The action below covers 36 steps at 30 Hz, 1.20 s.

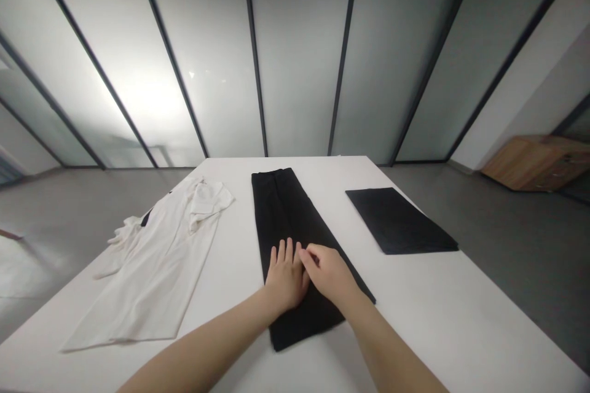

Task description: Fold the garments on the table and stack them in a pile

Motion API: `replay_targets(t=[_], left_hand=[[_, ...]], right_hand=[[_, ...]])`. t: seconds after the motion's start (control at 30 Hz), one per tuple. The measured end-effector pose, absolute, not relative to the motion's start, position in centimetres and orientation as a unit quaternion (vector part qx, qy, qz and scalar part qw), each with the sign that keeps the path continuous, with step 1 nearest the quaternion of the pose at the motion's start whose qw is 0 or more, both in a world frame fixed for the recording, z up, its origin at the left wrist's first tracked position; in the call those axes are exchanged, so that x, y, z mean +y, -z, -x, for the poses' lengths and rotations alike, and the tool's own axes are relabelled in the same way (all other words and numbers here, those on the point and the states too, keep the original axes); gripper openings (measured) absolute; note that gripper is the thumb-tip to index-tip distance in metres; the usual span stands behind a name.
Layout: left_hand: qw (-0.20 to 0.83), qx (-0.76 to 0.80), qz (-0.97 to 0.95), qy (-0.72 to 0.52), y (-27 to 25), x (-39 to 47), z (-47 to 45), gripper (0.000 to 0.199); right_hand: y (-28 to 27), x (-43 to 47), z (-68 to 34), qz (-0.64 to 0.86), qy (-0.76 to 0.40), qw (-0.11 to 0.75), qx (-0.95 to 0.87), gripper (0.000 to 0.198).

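A pair of black trousers (283,206), folded lengthwise, lies flat on the white table (415,319), waistband at the far end and hems toward me. My left hand (286,277) rests on the lower half of the trousers, its fingers stretched out and pointing away. Right beside it, my right hand (330,273) is closed, with curled fingers and the thumb laid over toward the left hand's fingers. Whatever may be inside its grip is hidden. The two hands touch or overlap at the thumb side.
On the left, a white garment (157,270) lies loosely spread, part of it at the table edge. A folded black garment (396,221) lies on the right. Frosted glass panels (299,55) stand behind the table. A wooden cabinet (537,163) is on the floor at far right.
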<state>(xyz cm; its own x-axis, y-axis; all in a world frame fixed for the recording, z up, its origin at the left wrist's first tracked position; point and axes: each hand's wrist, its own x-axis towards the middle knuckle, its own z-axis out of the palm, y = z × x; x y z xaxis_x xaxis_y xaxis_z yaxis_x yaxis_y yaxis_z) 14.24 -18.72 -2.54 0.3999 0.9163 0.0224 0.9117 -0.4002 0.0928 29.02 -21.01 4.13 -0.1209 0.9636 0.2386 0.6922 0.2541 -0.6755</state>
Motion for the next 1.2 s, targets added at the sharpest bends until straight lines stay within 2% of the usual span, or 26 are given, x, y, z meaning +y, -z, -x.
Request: replay_targets(t=[0.23, 0.37, 0.5, 0.63, 0.83, 0.93, 1.0, 1.07, 1.13, 1.2], left_hand=[[0.1, 0.437, -0.89, -0.079, 1.7, -23.9, -14.1, 0.078], [0.111, 0.41, -0.902, -0.074, -0.3, -24.0, -14.4, 0.089], [0.119, 0.339, -0.933, 0.006, -1.4, -23.6, -14.6, 0.063], [0.099, 0.312, -0.944, 0.03, -1.5, -23.5, -14.5, 0.037], [0.081, 0.282, -0.956, 0.015, -1.2, -24.0, -14.9, 0.018], [0.092, 0.268, -0.959, 0.029, -2.0, -23.6, -14.5, 0.017], [0.138, 0.264, -0.954, 0.036, -2.7, -22.7, -13.7, 0.017], [0.231, 0.239, -0.942, 0.049, -3.1, -21.7, -12.7, 0.016], [0.375, 0.195, -0.9, 0.102, -2.8, -20.9, -11.8, 0.014], [0.531, 0.146, -0.808, 0.21, -2.0, -20.6, -11.3, 0.018]], right_hand=[[-2.7, -19.4, -31.0, 0.599, -0.252, 0.337, -0.681, 0.034], [-2.2, -18.6, -32.6, 0.657, -0.182, 0.292, -0.672, 0.027], [-1.3, -18.2, -34.1, 0.728, -0.13, 0.202, -0.643, 0.037], [-0.9, -18.1, -34.5, 0.74, -0.124, 0.161, -0.641, 0.04], [-0.7, -17.8, -35.1, 0.73, -0.172, 0.168, -0.64, 0.041], [-0.9, -17.7, -35.8, 0.688, -0.22, 0.182, -0.667, 0.036], [-1.5, -18.0, -36.3, 0.647, -0.275, 0.174, -0.69, 0.03], [-2.4, -18.5, -36.6, 0.615, -0.362, 0.124, -0.69, 0.023], [-3.2, -19.2, -36.9, 0.595, -0.465, 0.044, -0.654, 0.022], [-3.8, -19.6, -37.0, 0.587, -0.529, -0.002, -0.613, 0.025]])
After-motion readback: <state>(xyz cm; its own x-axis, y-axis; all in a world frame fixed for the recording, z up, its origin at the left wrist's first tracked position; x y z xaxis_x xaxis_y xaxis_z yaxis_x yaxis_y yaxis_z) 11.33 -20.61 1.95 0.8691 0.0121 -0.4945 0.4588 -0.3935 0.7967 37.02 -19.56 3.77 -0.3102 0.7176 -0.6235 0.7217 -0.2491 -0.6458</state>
